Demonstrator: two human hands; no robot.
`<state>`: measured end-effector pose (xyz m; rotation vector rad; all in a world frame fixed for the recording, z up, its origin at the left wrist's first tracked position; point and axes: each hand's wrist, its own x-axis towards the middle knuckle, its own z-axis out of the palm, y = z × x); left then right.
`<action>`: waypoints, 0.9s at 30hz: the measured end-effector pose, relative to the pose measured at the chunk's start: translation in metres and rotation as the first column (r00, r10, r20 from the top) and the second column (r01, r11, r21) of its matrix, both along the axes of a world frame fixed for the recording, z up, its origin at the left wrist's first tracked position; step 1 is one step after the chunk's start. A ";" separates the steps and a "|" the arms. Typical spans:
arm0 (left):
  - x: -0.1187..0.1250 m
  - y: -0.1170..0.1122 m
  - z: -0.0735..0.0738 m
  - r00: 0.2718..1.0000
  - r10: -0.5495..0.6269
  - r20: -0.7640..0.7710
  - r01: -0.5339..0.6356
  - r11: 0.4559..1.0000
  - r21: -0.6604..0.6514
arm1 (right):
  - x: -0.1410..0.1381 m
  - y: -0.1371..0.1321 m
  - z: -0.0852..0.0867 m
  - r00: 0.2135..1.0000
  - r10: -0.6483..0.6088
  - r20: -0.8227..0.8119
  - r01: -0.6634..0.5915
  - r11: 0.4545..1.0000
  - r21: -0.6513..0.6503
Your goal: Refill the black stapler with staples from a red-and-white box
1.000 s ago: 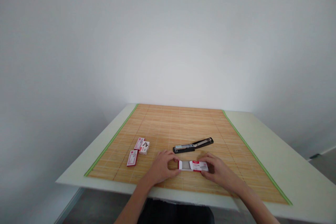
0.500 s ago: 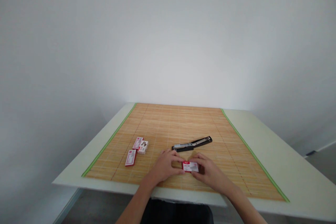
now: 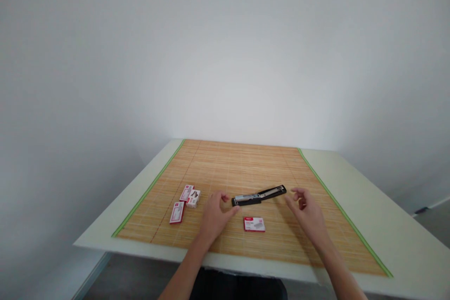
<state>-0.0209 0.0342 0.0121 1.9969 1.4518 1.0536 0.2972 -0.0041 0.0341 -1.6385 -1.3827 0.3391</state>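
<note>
Stapler [image 3: 259,195] lies flat on the mat [image 3: 239,164], just below the frame's centre. Its dark body runs from lower left to upper right, and a metal strip shows along its left half. Left hand [image 3: 214,213] hovers at its left end, fingers loosely curled and holding nothing; whether the thumb touches it I cannot tell. Right hand [image 3: 306,207] is just beside its right end, likewise slack and empty. Box [image 3: 254,224] lies flat on the mat between the two wrists, just below the stapler. Three more boxes [image 3: 192,198] lie towards the left of the frame. As I judge it, a good grip takes both ends at once, one hand steadying the base, and keeps clear of the box so it is not nudged
</note>
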 end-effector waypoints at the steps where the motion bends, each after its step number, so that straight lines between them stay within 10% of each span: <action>1: 0.001 0.002 0.000 0.999 0.013 -0.042 -0.012 1.000 0.011 | 0.009 0.006 -0.003 0.995 -0.019 -0.097 0.017 1.000 -0.024; 7: 0.006 0.005 0.000 0.973 -0.047 -0.224 0.045 0.999 -0.015 | 0.008 0.039 -0.001 0.867 0.246 -0.433 -0.322 0.940 -0.112; 16: 0.004 0.003 0.000 0.969 -0.071 -0.236 0.071 0.997 -0.011 | -0.084 0.053 0.037 0.797 0.596 0.094 -0.593 0.803 -0.064; 20: 0.003 0.004 -0.001 0.970 -0.071 -0.231 0.072 0.997 -0.005 | -0.110 0.054 0.030 0.763 0.620 0.181 -0.606 0.784 -0.131; 27: 0.011 -0.012 0.015 0.974 -0.172 -0.150 0.181 0.982 0.048 | -0.076 0.045 0.018 0.877 0.471 0.100 -0.452 0.877 -0.162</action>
